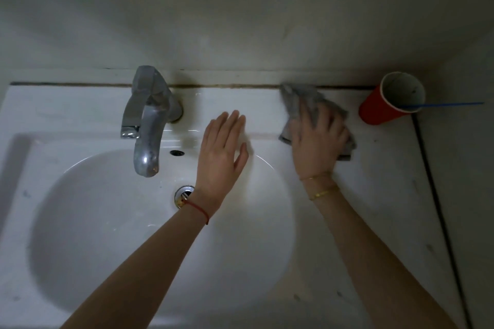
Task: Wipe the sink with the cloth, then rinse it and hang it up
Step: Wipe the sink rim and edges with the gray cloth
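Dimly lit white sink [66, 109]: the grey cloth [296, 99] lies bunched on its back right ledge against the wall seam, and my right hand [318, 141] presses it down, fingers [324, 117] spread flat over it. My left hand [222, 152] is just beside, at the basin's back edge, fingers straight, together, holding nothing. Further left stands the chrome faucet [149, 115]; a red cup [385, 107] sits at the back right corner.

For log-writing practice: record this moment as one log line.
wiping | right hand presses cloth on sink ledge | left hand open
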